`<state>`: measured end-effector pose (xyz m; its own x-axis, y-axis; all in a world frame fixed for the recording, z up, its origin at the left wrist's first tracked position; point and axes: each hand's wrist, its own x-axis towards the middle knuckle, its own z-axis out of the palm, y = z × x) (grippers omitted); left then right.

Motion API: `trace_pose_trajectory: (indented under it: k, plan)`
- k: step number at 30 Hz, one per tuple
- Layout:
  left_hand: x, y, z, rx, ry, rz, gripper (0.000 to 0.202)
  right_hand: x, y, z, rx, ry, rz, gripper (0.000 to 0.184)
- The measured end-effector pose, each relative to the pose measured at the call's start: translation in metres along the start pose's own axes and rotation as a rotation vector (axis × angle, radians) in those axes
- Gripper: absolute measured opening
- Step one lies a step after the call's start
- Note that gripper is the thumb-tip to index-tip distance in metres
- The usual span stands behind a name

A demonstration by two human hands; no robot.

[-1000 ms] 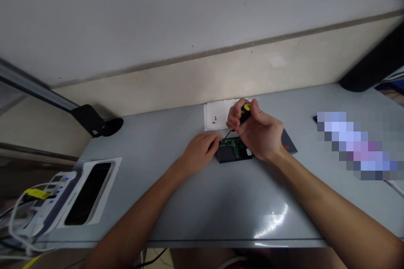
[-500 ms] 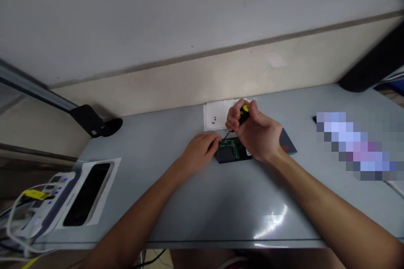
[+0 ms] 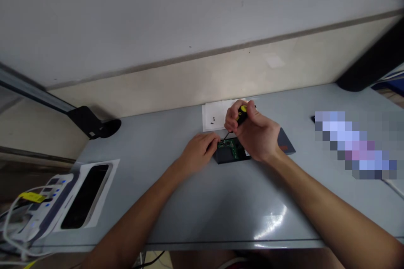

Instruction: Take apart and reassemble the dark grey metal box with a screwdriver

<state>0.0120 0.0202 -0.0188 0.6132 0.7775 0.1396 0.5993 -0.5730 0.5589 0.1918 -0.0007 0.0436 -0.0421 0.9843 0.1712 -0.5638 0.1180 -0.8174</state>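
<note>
A flat dark electronic device (image 3: 225,155) lies on the table with its case open, a green circuit board (image 3: 234,148) showing inside. My left hand (image 3: 200,150) grips its upper left corner, fingers bent and close together. In my right hand (image 3: 260,134) is a black and yellow screwdriver (image 3: 242,114), tilted, with the fingers wrapped around its handle. Its thin shaft slants down to the board's upper left part, beside my left fingertips. Whether the tip sits in a screw is too small to tell. My right hand hides the middle of the device.
Several tiny dark screws (image 3: 213,120) lie on white paper (image 3: 206,111) behind the device. A grey panel (image 3: 286,141) is partly under my right hand. To the left are a phone (image 3: 85,196) and a white power strip (image 3: 47,206) with cables. A blurred-out object (image 3: 353,145) lies at right.
The whole view has shifted slightly. Both hands, the screwdriver and the device keep nearly the same places relative to each other.
</note>
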Motion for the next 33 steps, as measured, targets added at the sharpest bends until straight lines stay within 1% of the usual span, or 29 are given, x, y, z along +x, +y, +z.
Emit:
trace_pose_trajectory:
  k: [6, 11, 21, 25, 33]
  plan:
    - [-0.0005, 0.0007, -0.0006, -0.005, -0.001, -0.011, 0.027, 0.0016, 0.0002, -0.0011, 0.024, 0.032, -0.003, 0.049]
    - [-0.0003, 0.0001, -0.0001, -0.011, 0.007, -0.008, 0.027, 0.0009, 0.0021, -0.0005, 0.003, 0.019, -0.004, 0.051]
    - [0.0002, 0.0011, -0.0008, -0.004, -0.002, -0.019, 0.027, 0.0000, 0.0044, -0.0024, 0.008, 0.013, -0.055, 0.047]
    - [0.0009, -0.0006, 0.0006, -0.008, 0.004, -0.008, 0.028, -0.0004, 0.0043, -0.0023, 0.045, -0.003, -0.033, 0.046]
    - [-0.0001, -0.0007, 0.0012, -0.014, 0.014, -0.001, 0.028, -0.0001, 0.0018, 0.0002, 0.020, 0.044, -0.014, 0.049]
